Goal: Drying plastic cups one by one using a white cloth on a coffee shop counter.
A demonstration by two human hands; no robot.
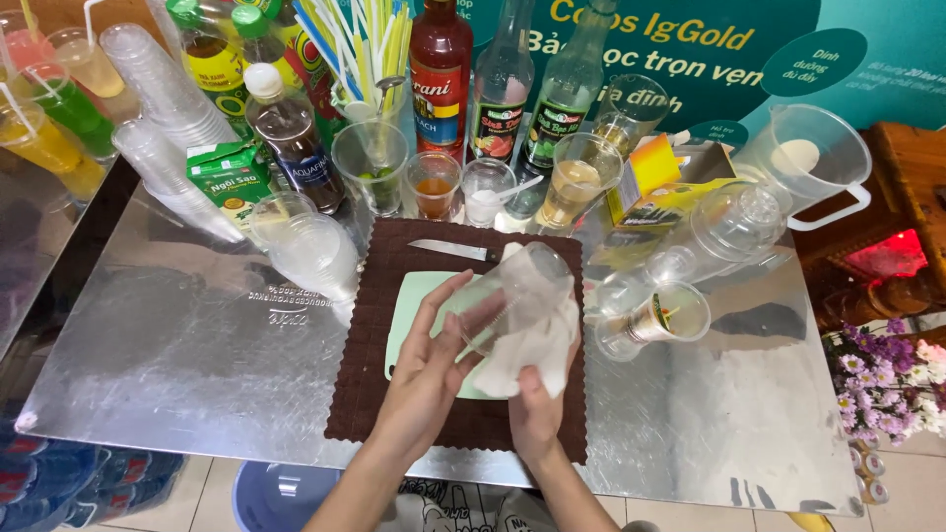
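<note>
my left hand (431,366) holds a clear glass (512,296) tilted on its side above the middle of the tabletop (177,365), fingers spread along its wall and the thumb up near its mouth. my right hand (537,409) is pressed together around a white cloth (532,350), pinching it against the underside of the glass; the cloth wraps up over the far side of the glass and hangs down in folds between my two hands. the glass sits in the air, touching neither the mat nor the board.

under my hands lies a pale green cutting board (419,296) on a dark brown mat (370,374), and a knife (453,251) with a dark handle rests along the far edge of the mat, just beyond the glass. to the right, a clear cup (655,317) with something brown inside lies on its side on the shiny metal, near a domed clear lid (739,222). to the left of the mat lies a stack of plastic cups (310,246), also on its side, beside a green carton (229,177). along the back stand tall bottles (440,74), small glasses of liquid (434,185), a cup full of straws (370,49) and a plastic jug (813,158). purple flowers (887,379) show at the right edge.
</note>
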